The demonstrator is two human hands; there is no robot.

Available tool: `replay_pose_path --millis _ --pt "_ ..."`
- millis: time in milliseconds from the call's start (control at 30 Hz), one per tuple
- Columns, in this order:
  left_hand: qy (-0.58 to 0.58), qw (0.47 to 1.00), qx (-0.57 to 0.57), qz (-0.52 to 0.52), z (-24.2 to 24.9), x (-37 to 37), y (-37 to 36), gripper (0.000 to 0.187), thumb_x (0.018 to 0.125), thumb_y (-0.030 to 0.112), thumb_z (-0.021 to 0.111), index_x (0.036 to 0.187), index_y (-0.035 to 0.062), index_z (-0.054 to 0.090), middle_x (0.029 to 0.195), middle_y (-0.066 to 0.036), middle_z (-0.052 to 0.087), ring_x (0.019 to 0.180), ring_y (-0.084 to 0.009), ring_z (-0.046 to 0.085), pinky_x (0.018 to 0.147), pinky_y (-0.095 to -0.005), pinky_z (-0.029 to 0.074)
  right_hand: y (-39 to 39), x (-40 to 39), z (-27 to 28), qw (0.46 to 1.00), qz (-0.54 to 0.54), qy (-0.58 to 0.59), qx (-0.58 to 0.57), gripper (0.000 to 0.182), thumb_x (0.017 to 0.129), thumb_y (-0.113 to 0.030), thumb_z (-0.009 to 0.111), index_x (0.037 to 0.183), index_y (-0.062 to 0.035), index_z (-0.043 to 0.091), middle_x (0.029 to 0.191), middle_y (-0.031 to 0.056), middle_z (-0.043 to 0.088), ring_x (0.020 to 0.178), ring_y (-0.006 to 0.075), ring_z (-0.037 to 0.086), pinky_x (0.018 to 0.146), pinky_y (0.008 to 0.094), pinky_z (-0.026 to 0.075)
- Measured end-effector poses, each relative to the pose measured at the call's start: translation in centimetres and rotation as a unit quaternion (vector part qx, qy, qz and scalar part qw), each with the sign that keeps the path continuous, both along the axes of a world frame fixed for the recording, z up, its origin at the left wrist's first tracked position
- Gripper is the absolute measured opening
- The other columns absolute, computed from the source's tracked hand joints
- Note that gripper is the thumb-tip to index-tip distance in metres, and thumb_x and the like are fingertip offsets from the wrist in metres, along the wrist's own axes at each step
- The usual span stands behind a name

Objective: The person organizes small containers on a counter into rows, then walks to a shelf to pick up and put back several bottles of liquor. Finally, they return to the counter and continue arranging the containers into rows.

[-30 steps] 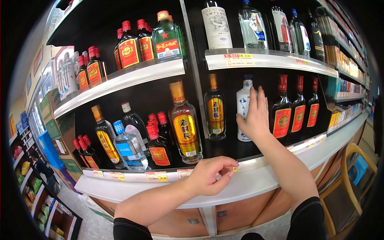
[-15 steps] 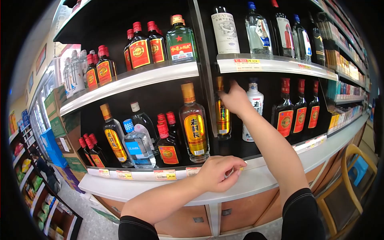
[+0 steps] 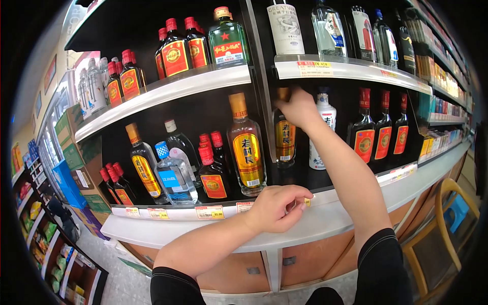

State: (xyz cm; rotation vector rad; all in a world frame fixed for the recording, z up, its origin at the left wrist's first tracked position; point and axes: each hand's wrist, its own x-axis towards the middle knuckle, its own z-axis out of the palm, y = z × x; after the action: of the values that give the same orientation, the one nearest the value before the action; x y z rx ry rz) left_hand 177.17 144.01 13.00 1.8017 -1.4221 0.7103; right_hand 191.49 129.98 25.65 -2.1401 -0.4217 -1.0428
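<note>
My right hand (image 3: 300,107) reaches into the lower shelf just right of the upright divider. Its fingers are closed around the neck of a liquor bottle (image 3: 285,134) with a gold label, which stands close to the divider; the far fingers are hidden. Beside it, partly behind my forearm, stands a white bottle (image 3: 325,114) with dark characters. My left hand (image 3: 282,207) rests at the front ledge with fingers curled and thumb near the fingertips. A small yellow bit shows at those fingertips, and I cannot tell what it is. A larger gold-label bottle (image 3: 247,152) stands behind this hand.
Left on the lower shelf are a clear blue-labelled bottle (image 3: 175,178) and several dark bottles. Three red-capped bottles (image 3: 383,132) stand to the right. Price tags line the shelf edge (image 3: 185,212). A wooden chair (image 3: 437,239) is at lower right, and cartons (image 3: 81,173) are stacked at left.
The view has tipped down slightly, so the shelves appear higher. My right hand has shifted a little up the gold-label bottle's neck. My left hand stays at the ledge.
</note>
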Motion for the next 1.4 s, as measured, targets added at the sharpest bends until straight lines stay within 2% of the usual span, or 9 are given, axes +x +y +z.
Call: replay_pose_path --millis 167,300,400,467,700,767,1100,1267,1400 --pt "0.001 1.0 0.002 0.006 0.0 0.0 0.0 0.02 0.08 0.0 0.06 0.1 0.0004 0.06 0.076 -0.009 0.065 0.059 -0.0163 0.064 0.053 -0.0258 0.051 -2.3 -4.6 -1.6 0.998 0.024 -0.056 -0.008 0.054 0.079 -0.03 0.07 0.117 0.0033 0.051 0.086 0.0208 0.066 0.082 0.0349 0.066 0.074 0.0389 0.051" --pt "0.009 1.0 -0.006 0.019 -0.2 0.3 0.0 0.02 0.08 -0.001 0.06 0.1 0.0003 0.06 0.077 -0.008 0.064 0.059 -0.0151 0.062 0.053 -0.0251 0.05 -3.4 -8.0 -2.7 0.997 0.069 -0.019 -0.032 0.053 0.08 -0.029 0.07 0.117 0.0026 0.048 0.088 0.023 0.066 0.087 0.0383 0.065 0.077 0.0413 0.051" --pt "0.029 0.998 -0.027 0.05 0.1 0.0 -0.1 0.021 0.08 -0.001 0.06 0.101 0.0008 0.059 0.078 -0.007 0.061 0.061 -0.0133 0.06 0.054 -0.0239 0.049 -3.7 -8.0 -4.1 0.988 0.128 -0.086 0.02 0.051 0.083 -0.027 0.07 0.118 0.0024 0.048 0.088 0.0199 0.066 0.083 0.0335 0.066 0.072 0.0378 0.051" --pt "0.017 0.998 -0.026 0.061 0.3 0.0 -0.1 0.022 0.079 -0.003 0.061 0.101 0.001 0.059 0.082 -0.008 0.06 0.062 -0.0126 0.059 0.055 -0.0234 0.049 -3.8 -7.4 -4.8 0.97 0.188 -0.128 0.082 0.047 0.085 -0.014 0.068 0.122 0.0022 0.045 0.096 0.0115 0.065 0.088 0.0122 0.063 0.079 0.0272 0.051" --pt "0.003 0.994 -0.083 0.074 0.5 0.5 -0.4 0.028 0.075 -0.008 0.063 0.101 0.0006 0.057 0.108 -0.014 0.053 0.068 -0.0115 0.058 0.061 -0.0228 0.049 -4.7 -7.8 -5.2 0.95 0.245 -0.129 0.143 0.045 0.088 -0.014 0.067 0.123 0.0021 0.044 0.105 0.0102 0.063 0.096 0.0112 0.06 0.084 0.0264 0.049" --pt "0.008 0.993 -0.081 0.088 0.4 0.5 -0.3 0.031 0.076 -0.008 0.063 0.105 -0.0002 0.056 0.117 -0.015 0.049 0.076 -0.0126 0.06 0.066 -0.0238 0.052 -4.7 -7.8 -5.4 0.946 0.23 -0.172 0.149 0.051 0.085 -0.023 0.07 0.122 0.0016 0.046 0.102 0.0146 0.064 0.089 0.0238 0.065 0.078 0.0324 0.051" --pt "0.029 0.99 -0.056 0.124 0.7 0.3 -0.8 0.051 0.076 -0.002 0.068 0.123 0.0015 0.05 0.137 -0.017 0.038 0.103 -0.0218 0.059 0.082 -0.0321 0.054 -5.2 -7.6 -6.6 0.941 0.202 -0.237 0.132 0.052 0.086 -0.026 0.069 0.123 0.0005 0.045 0.106 0.0143 0.061 0.096 0.0246 0.063 0.082 0.0339 0.049" --pt "0.035 0.99 -0.045 0.129 0.6 0.3 -0.8 0.06 0.076 0.0 0.069 0.131 0.0029 0.045 0.14 -0.018 0.035 0.114 -0.0273 0.056 0.088 -0.0363 0.053 -5.0 -8.0 -7.1 0.912 0.292 -0.223 0.182 0.05 0.087 -0.02 0.068 0.124 0.0019 0.043 0.103 0.0135 0.062 0.091 0.0179 0.065 0.082 0.0301 0.051" --pt "0.051 0.99 -0.059 0.122 0.4 0.5 -0.7 0.073 0.075 0.0 0.069 0.139 0.0044 0.035 0.144 -0.019 0.03 0.124 -0.0308 0.048 0.094 -0.0398 0.05 -5.5 -8.3 -7.3 0.911 0.295 -0.251 0.144 0.052 0.09 -0.017 0.064 0.129 0.0015 0.035 0.102 0.0135 0.059 0.093 0.0182 0.062 0.084 0.0319 0.05"
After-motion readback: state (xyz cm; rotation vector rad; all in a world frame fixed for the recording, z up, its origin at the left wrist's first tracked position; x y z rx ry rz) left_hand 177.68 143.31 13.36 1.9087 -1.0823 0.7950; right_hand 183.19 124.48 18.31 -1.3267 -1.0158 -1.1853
